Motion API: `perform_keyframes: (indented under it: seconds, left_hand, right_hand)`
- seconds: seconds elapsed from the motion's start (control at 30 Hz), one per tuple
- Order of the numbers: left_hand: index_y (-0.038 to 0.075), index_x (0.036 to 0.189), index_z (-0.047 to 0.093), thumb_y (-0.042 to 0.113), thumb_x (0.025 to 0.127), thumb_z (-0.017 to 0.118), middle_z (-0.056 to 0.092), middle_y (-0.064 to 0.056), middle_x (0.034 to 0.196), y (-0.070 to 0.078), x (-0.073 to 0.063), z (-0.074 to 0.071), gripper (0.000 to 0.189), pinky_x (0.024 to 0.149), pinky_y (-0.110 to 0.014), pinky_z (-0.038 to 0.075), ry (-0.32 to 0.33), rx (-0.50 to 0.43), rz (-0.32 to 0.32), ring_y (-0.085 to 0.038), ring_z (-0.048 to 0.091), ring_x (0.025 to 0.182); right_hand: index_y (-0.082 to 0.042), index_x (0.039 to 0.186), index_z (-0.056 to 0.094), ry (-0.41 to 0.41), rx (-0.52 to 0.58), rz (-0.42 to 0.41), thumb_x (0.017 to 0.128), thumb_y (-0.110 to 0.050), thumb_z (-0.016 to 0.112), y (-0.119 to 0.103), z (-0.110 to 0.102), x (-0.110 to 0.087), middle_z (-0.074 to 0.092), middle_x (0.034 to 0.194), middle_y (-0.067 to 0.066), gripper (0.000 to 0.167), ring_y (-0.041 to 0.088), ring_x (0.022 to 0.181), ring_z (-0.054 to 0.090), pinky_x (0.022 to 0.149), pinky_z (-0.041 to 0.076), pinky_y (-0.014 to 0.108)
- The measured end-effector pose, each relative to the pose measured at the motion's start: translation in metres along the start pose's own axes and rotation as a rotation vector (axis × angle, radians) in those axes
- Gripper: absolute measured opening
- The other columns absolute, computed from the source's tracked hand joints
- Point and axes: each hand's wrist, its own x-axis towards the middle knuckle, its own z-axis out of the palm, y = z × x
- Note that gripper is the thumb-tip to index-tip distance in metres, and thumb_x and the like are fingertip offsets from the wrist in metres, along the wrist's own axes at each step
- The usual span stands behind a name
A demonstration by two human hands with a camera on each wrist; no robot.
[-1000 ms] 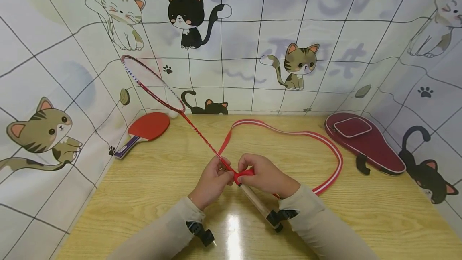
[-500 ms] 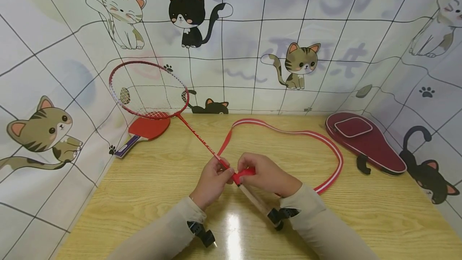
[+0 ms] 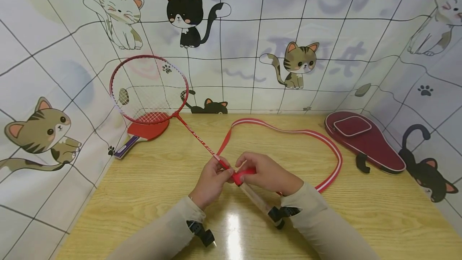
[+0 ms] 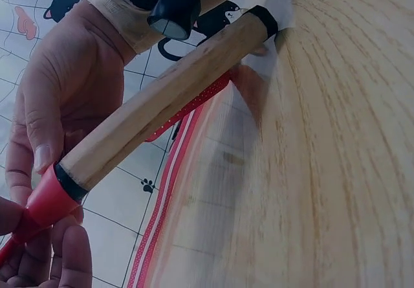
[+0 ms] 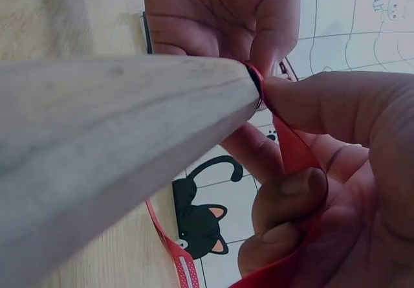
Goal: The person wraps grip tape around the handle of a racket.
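A badminton racket (image 3: pixel 196 136) slants up to the left, its strung head raised above the table. My left hand (image 3: pixel 211 181) pinches its shaft just above the red cone (image 4: pixel 50 200). Below the cone the handle (image 4: pixel 155 100) is bare wood with a black end. My right hand (image 3: pixel 268 175) pinches a red grip tape (image 5: pixel 294 149) with thumb and curled fingers. The tape's end lies against the cone at the top of the wood. From there the long band (image 3: pixel 335 159), with a white stripe on one face, loops across the table.
A red table tennis bat (image 3: pixel 155 129) lies at the back left, partly behind the racket's head. A dark red bat case (image 3: pixel 364 141) is at the back right. Cat-printed cloth walls (image 3: pixel 245 43) stand around the wooden table (image 3: pixel 144 196).
The racket has turned about its shaft: its head went from nearly edge-on to showing its strung face. Both hands stay almost in place, with the right hand slightly further right.
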Motion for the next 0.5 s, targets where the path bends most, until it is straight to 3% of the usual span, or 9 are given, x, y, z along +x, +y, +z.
perform_keyframes:
  seconds: [0.27,0.5]
  left_hand:
    - [-0.004,0.115,0.052,-0.001,0.103,0.056,0.066,-0.015,0.104,0.0028,-0.0021,0.0001,0.013,0.086,-0.036,0.061,0.001,0.01,0.001,-0.019,0.073,0.088]
    - [0.001,0.113,0.053,0.0,0.101,0.056,0.065,-0.013,0.099,0.0029,-0.0026,0.0009,0.013,0.082,-0.035,0.061,0.015,0.062,0.001,-0.019,0.071,0.082]
  right_hand:
    - [-0.011,0.111,0.063,0.033,-0.066,-0.028,0.092,0.0,0.072,-0.0027,0.0036,0.0005,0.075,0.096,-0.002,0.023,0.015,0.086,0.069,0.071,0.056,0.028]
    - [-0.012,0.106,0.064,0.071,-0.119,-0.034,0.088,-0.005,0.081,-0.0013,0.0062,0.0006,0.07,0.096,-0.002,0.025,0.015,0.083,0.064,0.065,0.054,0.026]
